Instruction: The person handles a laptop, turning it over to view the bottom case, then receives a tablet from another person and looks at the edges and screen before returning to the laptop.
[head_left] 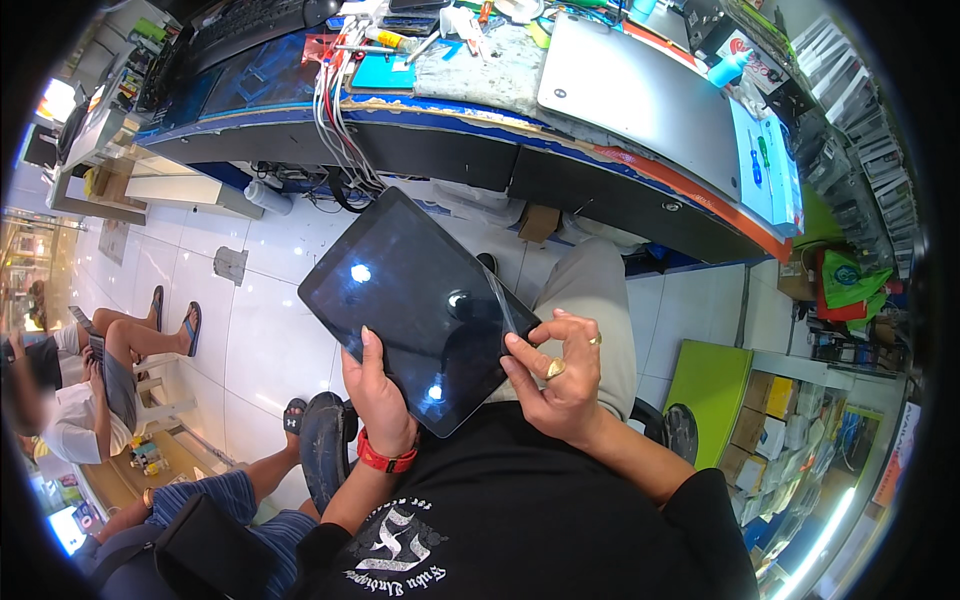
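Observation:
A black tablet (400, 300) is tilted over my lap, its dark glossy screen facing up and reflecting several bright lights. My left hand (378, 398), with a red band at the wrist, grips its lower left edge; the thumb lies on the screen and the fingers are hidden underneath. At the tablet's right edge my right hand (558, 372), wearing rings, pinches with thumb and index finger. A narrow see-through film (499, 296) stands slightly lifted along that edge and runs into this pinch.
Ahead is a cluttered workbench (420, 150) with a silver laptop (640, 105), blue screwdrivers (755, 165), a turquoise bottle (728, 68) and hanging cables (335, 125). Two people sit at the left, one holding a phone (84, 320). A shelf case (775, 430) stands at the right.

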